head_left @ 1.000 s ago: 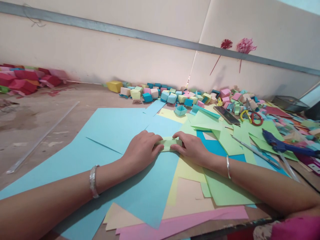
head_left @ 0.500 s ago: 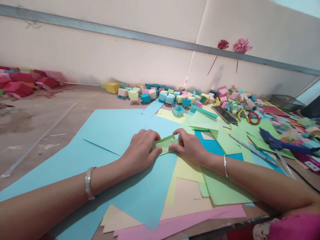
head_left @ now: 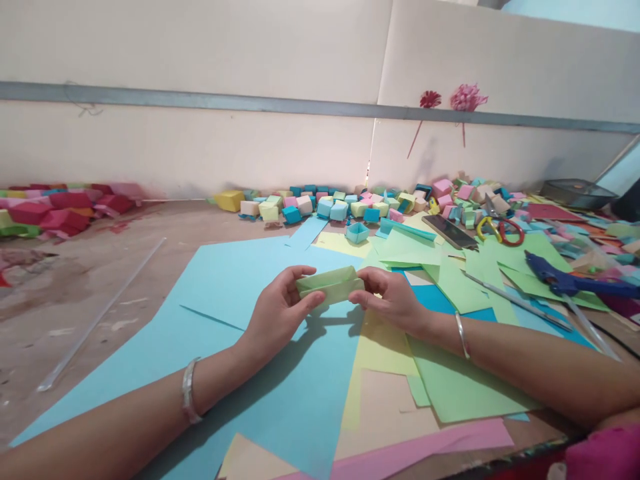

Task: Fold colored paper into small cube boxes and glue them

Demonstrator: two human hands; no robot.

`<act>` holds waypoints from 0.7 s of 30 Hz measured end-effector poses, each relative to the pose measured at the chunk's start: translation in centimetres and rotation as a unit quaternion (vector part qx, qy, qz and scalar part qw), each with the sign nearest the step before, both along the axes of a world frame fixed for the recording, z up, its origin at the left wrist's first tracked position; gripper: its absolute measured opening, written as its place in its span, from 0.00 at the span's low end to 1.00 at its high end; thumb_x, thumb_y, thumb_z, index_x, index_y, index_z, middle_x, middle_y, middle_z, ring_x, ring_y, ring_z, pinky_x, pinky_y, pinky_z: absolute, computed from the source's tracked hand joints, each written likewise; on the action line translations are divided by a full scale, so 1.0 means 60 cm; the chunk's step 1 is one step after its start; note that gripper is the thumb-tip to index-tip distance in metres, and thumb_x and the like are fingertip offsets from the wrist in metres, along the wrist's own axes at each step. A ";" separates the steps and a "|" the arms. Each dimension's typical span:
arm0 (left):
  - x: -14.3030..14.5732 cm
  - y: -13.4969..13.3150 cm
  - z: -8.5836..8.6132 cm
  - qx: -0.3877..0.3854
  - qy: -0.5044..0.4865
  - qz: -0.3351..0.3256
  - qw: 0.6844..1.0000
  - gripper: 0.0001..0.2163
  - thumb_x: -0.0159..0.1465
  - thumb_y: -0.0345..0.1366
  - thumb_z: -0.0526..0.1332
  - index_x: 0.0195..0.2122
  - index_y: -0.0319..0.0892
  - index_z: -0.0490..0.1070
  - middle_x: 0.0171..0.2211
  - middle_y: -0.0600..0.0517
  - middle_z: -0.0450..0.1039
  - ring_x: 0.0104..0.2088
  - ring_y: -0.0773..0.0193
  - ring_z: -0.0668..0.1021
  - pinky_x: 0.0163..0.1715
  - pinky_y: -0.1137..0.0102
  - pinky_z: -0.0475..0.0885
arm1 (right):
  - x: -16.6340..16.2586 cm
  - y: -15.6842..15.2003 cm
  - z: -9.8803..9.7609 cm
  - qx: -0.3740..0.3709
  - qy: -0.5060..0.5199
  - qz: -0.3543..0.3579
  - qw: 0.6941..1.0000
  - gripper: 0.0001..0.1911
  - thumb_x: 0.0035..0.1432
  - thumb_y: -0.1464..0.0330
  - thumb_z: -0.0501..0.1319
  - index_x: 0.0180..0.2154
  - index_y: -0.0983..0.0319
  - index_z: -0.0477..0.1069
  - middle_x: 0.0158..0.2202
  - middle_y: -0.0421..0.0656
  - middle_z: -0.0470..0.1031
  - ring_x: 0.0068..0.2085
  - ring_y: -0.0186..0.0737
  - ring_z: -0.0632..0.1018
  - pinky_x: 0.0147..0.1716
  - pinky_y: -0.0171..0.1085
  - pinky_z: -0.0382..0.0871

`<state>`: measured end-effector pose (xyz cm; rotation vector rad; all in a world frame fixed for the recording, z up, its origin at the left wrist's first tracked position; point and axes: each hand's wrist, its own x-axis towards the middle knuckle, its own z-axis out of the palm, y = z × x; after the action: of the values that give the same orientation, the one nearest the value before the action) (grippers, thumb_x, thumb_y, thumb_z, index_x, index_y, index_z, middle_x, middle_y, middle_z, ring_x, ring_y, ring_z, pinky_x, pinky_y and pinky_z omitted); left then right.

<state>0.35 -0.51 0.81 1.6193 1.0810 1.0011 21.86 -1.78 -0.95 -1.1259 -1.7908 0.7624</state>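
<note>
A small folded light-green paper box (head_left: 331,287), its top side gaping, is held just above a large light-blue paper sheet (head_left: 220,273). My left hand (head_left: 283,303) pinches its left end, thumb in front and fingers behind. At the right end, my right hand (head_left: 387,293) grips it between thumb and fingers. The fingertips behind the folded paper are partly hidden. Under my right forearm lie green paper sheets (head_left: 465,383), with a yellow sheet (head_left: 383,343) beside them.
Several small coloured paper boxes (head_left: 300,205) line the wall. To the right are a phone (head_left: 450,231), scissors (head_left: 500,230), a blue glue gun (head_left: 565,277) and a pen-like metal tool (head_left: 517,301). A clear stick (head_left: 105,313) lies at left, near red and pink boxes (head_left: 65,207).
Both hands have lifted the green paper box slightly off the blue sheet, and its opening shows wider. The head view has tilted level, shifting the scene.
</note>
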 end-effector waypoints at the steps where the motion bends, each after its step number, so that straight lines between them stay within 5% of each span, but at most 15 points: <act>1: 0.001 -0.002 0.003 -0.028 -0.005 -0.001 1.000 0.21 0.57 0.44 0.64 0.48 0.42 0.63 0.34 0.51 0.74 0.32 0.59 0.79 0.28 0.67 0.75 | 0.001 0.000 0.000 0.003 0.007 -0.003 1.000 0.12 0.56 0.59 0.63 0.36 0.62 0.71 0.25 0.38 0.70 0.25 0.32 0.70 0.25 0.34 0.65; 5: 0.005 -0.015 0.015 -0.094 -0.027 -0.001 0.995 0.27 0.56 0.48 0.65 0.52 0.42 0.59 0.32 0.51 0.75 0.32 0.56 0.81 0.28 0.64 0.77 | 0.002 0.002 0.000 0.012 0.021 -0.017 1.000 0.14 0.56 0.57 0.62 0.35 0.62 0.71 0.26 0.39 0.71 0.25 0.32 0.71 0.25 0.33 0.66; 9: 0.009 -0.025 0.020 -0.137 -0.052 -0.028 0.989 0.21 0.63 0.52 0.55 0.49 0.42 0.60 0.32 0.50 0.75 0.31 0.58 0.81 0.22 0.69 0.75 | 0.004 0.003 0.000 0.023 0.030 -0.032 0.999 0.14 0.56 0.57 0.62 0.34 0.62 0.70 0.24 0.38 0.70 0.25 0.32 0.70 0.24 0.33 0.65; 15: 0.010 -0.025 0.016 -0.099 -0.052 -0.023 0.993 0.18 0.62 0.49 0.58 0.46 0.41 0.62 0.33 0.52 0.72 0.28 0.64 0.78 0.21 0.73 0.72 | 0.004 0.001 0.001 0.008 0.029 -0.019 0.999 0.10 0.57 0.61 0.62 0.33 0.62 0.70 0.25 0.38 0.71 0.25 0.31 0.69 0.24 0.32 0.62; 21: 0.007 -0.020 0.015 -0.088 -0.073 -0.006 0.993 0.18 0.62 0.48 0.59 0.47 0.45 0.56 0.31 0.54 0.73 0.30 0.60 0.81 0.23 0.70 0.75 | -0.002 -0.004 0.005 0.000 0.028 -0.027 0.999 0.09 0.57 0.63 0.61 0.29 0.62 0.68 0.23 0.37 0.71 0.24 0.31 0.69 0.24 0.31 0.61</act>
<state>0.79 -1.73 1.74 1.3875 1.0285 0.9721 21.77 -2.00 -0.64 -1.1364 -1.7079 0.7549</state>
